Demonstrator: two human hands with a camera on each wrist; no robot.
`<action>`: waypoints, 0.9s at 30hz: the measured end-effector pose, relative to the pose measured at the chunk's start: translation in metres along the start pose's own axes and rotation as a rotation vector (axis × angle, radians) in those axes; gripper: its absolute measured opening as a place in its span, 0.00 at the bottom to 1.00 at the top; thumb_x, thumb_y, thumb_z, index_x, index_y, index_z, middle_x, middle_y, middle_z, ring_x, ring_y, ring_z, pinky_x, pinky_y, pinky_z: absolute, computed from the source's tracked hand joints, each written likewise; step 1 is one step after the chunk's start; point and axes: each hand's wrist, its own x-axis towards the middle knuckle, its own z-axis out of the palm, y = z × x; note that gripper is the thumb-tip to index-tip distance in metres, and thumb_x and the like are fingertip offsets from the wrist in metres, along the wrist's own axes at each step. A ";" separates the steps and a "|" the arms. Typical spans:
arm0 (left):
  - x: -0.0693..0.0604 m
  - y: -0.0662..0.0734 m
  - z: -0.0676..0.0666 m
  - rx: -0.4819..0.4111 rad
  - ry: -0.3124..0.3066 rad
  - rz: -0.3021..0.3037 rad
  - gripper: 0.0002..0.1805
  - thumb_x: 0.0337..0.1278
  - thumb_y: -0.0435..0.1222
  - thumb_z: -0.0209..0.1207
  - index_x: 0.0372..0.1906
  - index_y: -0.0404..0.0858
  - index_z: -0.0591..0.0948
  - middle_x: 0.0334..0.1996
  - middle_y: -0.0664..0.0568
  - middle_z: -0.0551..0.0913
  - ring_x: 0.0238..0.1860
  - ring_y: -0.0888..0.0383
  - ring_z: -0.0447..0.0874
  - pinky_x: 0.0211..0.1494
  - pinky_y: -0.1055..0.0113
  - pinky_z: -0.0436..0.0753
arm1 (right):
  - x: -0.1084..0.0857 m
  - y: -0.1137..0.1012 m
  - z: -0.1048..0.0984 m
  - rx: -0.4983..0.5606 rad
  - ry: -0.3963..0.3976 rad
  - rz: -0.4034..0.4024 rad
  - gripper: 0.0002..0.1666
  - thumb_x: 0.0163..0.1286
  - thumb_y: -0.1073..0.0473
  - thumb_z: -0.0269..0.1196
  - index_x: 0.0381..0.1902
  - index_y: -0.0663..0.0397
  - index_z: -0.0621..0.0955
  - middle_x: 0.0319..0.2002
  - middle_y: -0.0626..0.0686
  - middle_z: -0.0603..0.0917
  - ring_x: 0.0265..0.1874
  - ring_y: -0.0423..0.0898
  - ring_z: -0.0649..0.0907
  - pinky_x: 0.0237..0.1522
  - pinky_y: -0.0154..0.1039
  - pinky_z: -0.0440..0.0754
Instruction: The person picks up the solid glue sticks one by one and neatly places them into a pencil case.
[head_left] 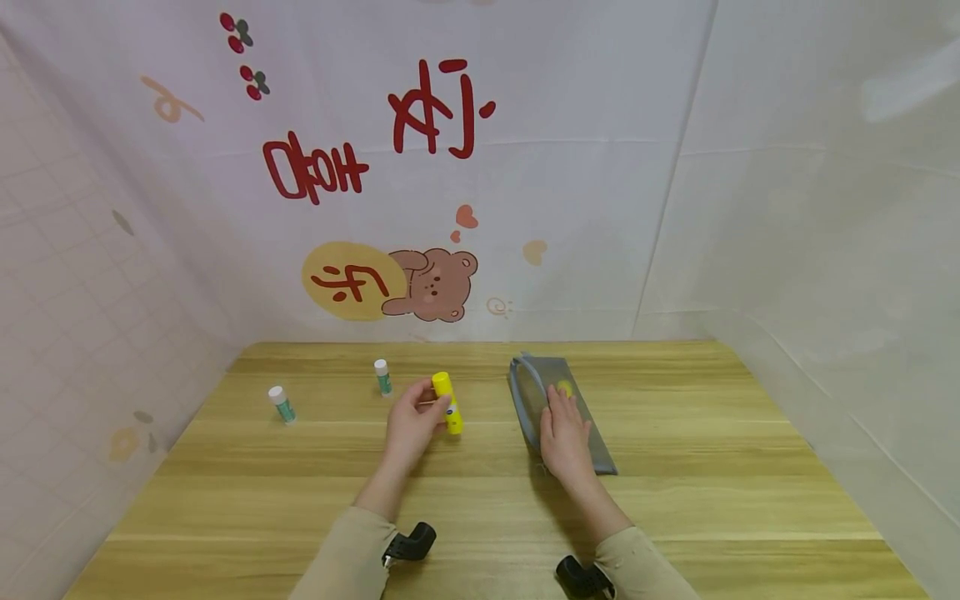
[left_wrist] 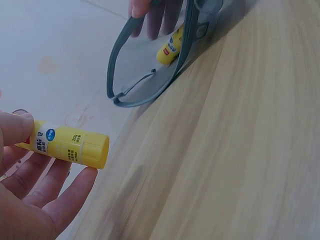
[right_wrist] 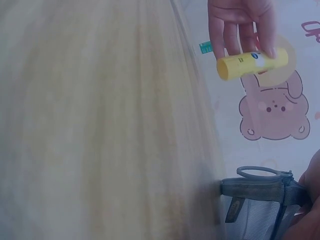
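Observation:
My left hand [head_left: 414, 421] pinches a yellow glue stick [head_left: 447, 403] between thumb and fingers, held above the table. In the left wrist view the glue stick [left_wrist: 70, 145] lies across the fingers of that hand. To its right is a grey mesh zip pouch [head_left: 600, 446], its zipped side gaping toward the left hand. My right hand [head_left: 567, 437] rests on the pouch with fingers extended. Inside the pouch another yellow glue stick [left_wrist: 171, 46] shows in the left wrist view. The right wrist view catches the pouch [right_wrist: 255, 192] beside part of the right hand.
Two small green glue sticks with white caps stand at the left of the wooden table [head_left: 480, 517], one [head_left: 282, 406] farther left and one [head_left: 383, 379] near the left hand. A white printed cloth [head_left: 570, 167] hangs behind the table and along its sides.

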 end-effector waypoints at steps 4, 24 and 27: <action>0.000 0.000 0.007 -0.012 -0.008 -0.009 0.19 0.65 0.32 0.63 0.58 0.31 0.77 0.48 0.39 0.80 0.45 0.47 0.83 0.43 0.49 0.87 | 0.000 0.000 0.000 0.002 -0.002 0.003 0.27 0.80 0.63 0.44 0.72 0.71 0.62 0.71 0.73 0.59 0.72 0.71 0.54 0.62 0.80 0.45; -0.013 0.036 0.037 -0.074 -0.047 -0.029 0.18 0.65 0.28 0.61 0.56 0.24 0.76 0.45 0.36 0.79 0.44 0.39 0.82 0.43 0.45 0.86 | 0.000 0.000 0.000 -0.011 0.010 -0.005 0.27 0.80 0.63 0.45 0.72 0.70 0.63 0.71 0.73 0.60 0.71 0.71 0.55 0.62 0.81 0.46; -0.014 0.037 0.042 -0.082 -0.057 -0.030 0.17 0.65 0.27 0.61 0.56 0.24 0.77 0.44 0.36 0.79 0.44 0.39 0.82 0.44 0.44 0.86 | -0.001 0.000 0.000 -0.006 0.011 -0.003 0.27 0.80 0.63 0.45 0.72 0.71 0.63 0.71 0.73 0.60 0.71 0.71 0.55 0.61 0.81 0.46</action>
